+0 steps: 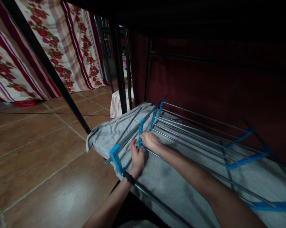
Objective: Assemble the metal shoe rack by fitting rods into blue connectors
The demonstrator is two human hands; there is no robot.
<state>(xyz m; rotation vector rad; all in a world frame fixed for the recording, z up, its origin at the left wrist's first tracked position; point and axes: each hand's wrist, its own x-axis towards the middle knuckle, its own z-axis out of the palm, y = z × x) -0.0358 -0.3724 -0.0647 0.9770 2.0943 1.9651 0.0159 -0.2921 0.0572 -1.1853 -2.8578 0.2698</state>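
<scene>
A metal drying rack with grey rods and blue plastic brackets lies across a grey cloth (162, 177). Near its left end, a blue plastic bracket (140, 128) stands between my two hands. My right hand (149, 140) is closed on the far side of this bracket, fingers curled at its edge. My left hand (136, 155), with a black band on the wrist, pinches the bracket's lower part from the near side; its fingertips are partly hidden. Close to my left wrist is another blue bracket (117, 159). Long metal rods (192, 134) run off to the right.
Dark metal posts (119, 69) and a dark overhead surface frame the space. A maroon curtain (192, 82) hangs behind the rack. Left lie brown floor tiles (50, 152), a thin cable (50, 113) and a floral curtain (59, 47). A pale cloth (116, 103) hangs beyond a post.
</scene>
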